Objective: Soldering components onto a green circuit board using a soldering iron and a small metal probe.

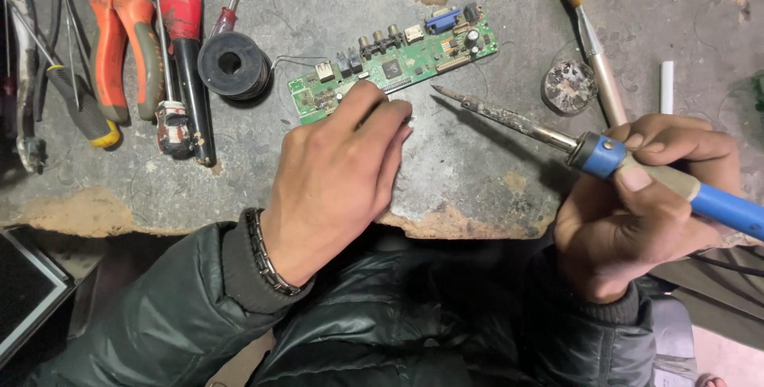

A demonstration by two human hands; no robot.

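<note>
A green circuit board (398,59) with several connectors lies on the worn grey bench top (469,172). My left hand (338,176) rests on the bench just below the board, fingers curled, fingertips touching its near edge; whether it pinches something is hidden. My right hand (637,208) grips a blue-handled soldering iron (605,152). The iron's dark tip points left and hovers just below the board's right half, apart from it.
A spool of solder wire (233,64) sits left of the board. Orange-handled pliers (119,44), red tools and screwdrivers (183,52) lie at the far left. A small round tin (570,86), a brush (593,48) and a white stick (666,87) lie at the right.
</note>
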